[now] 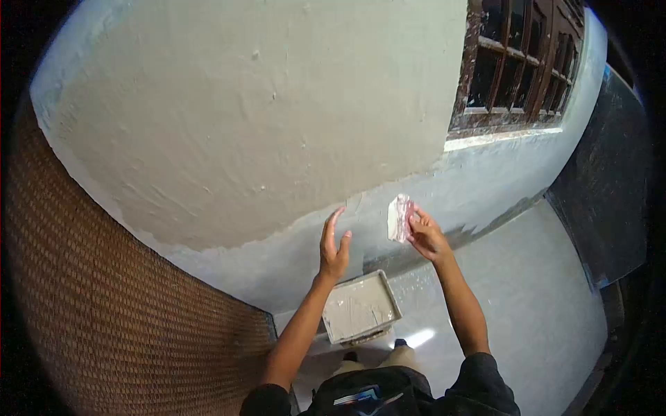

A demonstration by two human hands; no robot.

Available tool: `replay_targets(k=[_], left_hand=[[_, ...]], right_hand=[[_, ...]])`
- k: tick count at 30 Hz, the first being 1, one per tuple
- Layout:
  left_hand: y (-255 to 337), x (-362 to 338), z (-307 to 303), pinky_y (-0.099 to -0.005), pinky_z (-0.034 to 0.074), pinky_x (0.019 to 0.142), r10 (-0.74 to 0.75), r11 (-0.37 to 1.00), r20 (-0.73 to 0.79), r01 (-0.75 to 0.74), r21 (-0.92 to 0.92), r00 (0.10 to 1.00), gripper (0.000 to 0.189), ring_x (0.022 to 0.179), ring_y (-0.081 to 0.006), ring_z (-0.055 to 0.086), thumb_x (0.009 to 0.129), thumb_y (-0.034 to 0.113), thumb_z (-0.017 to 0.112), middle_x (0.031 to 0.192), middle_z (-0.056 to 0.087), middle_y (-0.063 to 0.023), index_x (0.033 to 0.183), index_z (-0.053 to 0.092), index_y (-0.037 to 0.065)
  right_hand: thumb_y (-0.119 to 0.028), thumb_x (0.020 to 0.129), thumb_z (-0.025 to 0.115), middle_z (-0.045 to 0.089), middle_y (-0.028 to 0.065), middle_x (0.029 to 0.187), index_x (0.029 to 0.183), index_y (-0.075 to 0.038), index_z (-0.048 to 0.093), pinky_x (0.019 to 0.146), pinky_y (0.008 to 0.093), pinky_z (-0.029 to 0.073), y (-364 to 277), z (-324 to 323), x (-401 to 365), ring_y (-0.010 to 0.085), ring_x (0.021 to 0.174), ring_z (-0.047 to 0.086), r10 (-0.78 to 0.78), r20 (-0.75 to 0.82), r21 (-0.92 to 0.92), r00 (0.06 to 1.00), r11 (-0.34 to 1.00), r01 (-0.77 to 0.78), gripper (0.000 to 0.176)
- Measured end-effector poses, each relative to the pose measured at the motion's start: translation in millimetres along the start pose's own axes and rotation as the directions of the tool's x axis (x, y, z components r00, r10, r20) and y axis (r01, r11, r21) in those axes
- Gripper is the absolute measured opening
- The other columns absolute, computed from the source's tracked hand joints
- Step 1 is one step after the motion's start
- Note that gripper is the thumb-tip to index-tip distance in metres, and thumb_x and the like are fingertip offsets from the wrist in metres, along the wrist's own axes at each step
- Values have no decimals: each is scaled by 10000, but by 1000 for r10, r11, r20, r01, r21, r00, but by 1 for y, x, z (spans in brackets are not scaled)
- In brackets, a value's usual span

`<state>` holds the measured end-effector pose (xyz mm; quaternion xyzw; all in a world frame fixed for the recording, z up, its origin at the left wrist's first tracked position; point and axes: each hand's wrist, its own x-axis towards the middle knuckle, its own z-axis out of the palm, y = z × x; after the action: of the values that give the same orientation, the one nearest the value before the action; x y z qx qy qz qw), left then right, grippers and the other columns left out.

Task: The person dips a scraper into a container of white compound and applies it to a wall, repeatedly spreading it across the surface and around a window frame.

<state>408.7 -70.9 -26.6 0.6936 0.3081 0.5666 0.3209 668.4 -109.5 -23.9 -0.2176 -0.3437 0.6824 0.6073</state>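
Observation:
My right hand (428, 237) is closed around a putty knife (399, 218), its reddish side in my fingers and its blade coated with pale putty. To the left, my left hand (334, 247) is raised in front of the wall, thumb and fingers apart, holding nothing. Behind both hands is the wall (236, 125), with a broad beige layer of putty above a greyish lower band. Below my hands a rectangular tray (395, 303) contains wet, cream-coloured putty with streaks across its surface.
A woven brown panel (118, 298) runs along the left. At upper right is a wooden window (517, 62) with a splattered frame. A dark board (614, 180) leans at the far right. The pale floor (527, 305) carries white spatters near the tray.

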Motion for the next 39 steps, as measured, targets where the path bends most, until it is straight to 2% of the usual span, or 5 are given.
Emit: replay_targets(k=[5,26,33,35,39], left_hand=[[51,80,16,-422,312,1126,220,974,-59,-216,72,974,503,1332,-320,438,923,172,503,1392,498,-187,1386,446,-15],[277,355,91,-457,319,1117,857,366,-48,-540,758,513,559,1327,-370,408,914,192,552,1417,442,-212,1410,392,-11],[299,389,68,-455,298,1129,867,219,24,-424,879,498,583,1335,-360,392,910,219,548,1448,411,-196,1425,372,9],[296,393,64,-461,284,1139,866,203,34,-412,888,500,589,1347,-353,383,911,223,547,1457,404,-189,1429,365,11],[288,396,61,-480,227,1173,847,167,75,-396,903,527,609,1388,-324,347,917,247,542,1479,387,-169,1444,345,13]], right_hand=[[-123,956,622,636,-22,914,1389,-72,432,639,236,457,-99,51,34,72,715,562,-259,37,-217,965,941,260,476],[-132,946,642,667,60,1098,1266,54,557,840,253,495,-453,140,159,102,961,619,-650,537,-305,538,446,842,379],[-79,877,694,719,100,962,1207,-30,652,743,264,530,-472,168,177,134,806,664,-757,635,-432,156,-180,884,337],[-62,879,688,718,108,917,1201,-79,669,715,283,541,-465,165,173,176,729,671,-593,777,-301,-210,-643,704,323],[9,868,668,712,121,1052,1232,-94,661,737,311,562,-456,148,186,229,924,675,-336,891,-121,-304,-823,555,378]])
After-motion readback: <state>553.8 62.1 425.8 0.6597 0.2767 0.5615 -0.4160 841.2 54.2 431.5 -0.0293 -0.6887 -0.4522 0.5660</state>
